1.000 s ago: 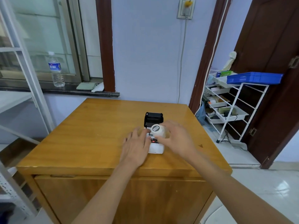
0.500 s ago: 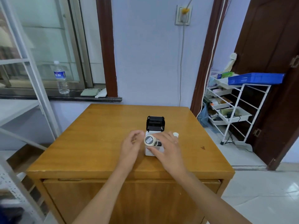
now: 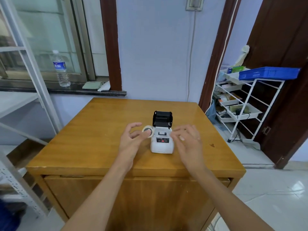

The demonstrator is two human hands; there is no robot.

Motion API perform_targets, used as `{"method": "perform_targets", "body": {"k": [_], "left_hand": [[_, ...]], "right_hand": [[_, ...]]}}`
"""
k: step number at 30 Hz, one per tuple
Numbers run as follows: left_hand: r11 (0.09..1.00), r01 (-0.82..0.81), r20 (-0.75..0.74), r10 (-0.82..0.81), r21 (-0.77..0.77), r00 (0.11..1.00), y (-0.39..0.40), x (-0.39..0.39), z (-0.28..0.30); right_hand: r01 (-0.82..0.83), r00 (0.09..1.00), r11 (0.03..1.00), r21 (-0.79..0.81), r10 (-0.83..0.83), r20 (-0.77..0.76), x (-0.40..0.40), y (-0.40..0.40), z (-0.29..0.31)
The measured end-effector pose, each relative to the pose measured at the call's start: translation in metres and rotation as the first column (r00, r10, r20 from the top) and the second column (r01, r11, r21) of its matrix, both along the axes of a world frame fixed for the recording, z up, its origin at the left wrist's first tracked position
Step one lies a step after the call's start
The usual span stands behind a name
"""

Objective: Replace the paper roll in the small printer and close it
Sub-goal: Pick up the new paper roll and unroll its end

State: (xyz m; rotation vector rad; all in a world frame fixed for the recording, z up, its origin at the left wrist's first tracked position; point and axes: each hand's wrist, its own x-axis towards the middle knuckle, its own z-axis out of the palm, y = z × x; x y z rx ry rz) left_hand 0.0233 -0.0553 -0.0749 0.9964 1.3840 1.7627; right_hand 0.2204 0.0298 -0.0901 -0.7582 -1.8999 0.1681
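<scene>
I am looking down from a head-worn camera at a wooden table (image 3: 100, 130) with two bare forearms reaching forward from the bottom of the view. Near the middle of the tabletop sits a small white printer (image 3: 162, 144). Its black lid (image 3: 162, 118) stands raised at the printer's 12 o'clock side, so the paper bay below is exposed. A dark panel with a small red light shows on the printer's top face.

My left hand (image 3: 131, 142) is at the printer's 9 o'clock, just beside its body. The thumb and fingers pinch a small paper roll (image 3: 148, 131), which is held on edge with its dark core facing the camera. The roll sits at about 10 o'clock from the printer, close to its upper left corner; I cannot tell whether it touches the casing.

My right hand (image 3: 188, 139) is at the printer's 3 o'clock, fingers spread loosely and curled, holding nothing. I cannot tell whether its fingertips touch the printer's side.

Away from the task, at 10 o'clock from the table, a clear water bottle (image 3: 60, 69) with a blue label stands upright on a dark window sill (image 3: 66, 90). At 3 o'clock, a white wire rack (image 3: 246, 104) stands by a dark door, with a blue basket (image 3: 268, 73) on top.
</scene>
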Motion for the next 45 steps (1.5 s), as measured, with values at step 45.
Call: {"method": "perform_targets", "body": {"k": [45], "left_hand": [[0.69, 0.659, 0.059, -0.676, -0.298, 0.735, -0.041, 0.014, 0.126]], "right_hand": [[-0.284, 0.803, 0.922, -0.265, 0.379, 0.46, 0.036, -0.073, 0.146]]}}
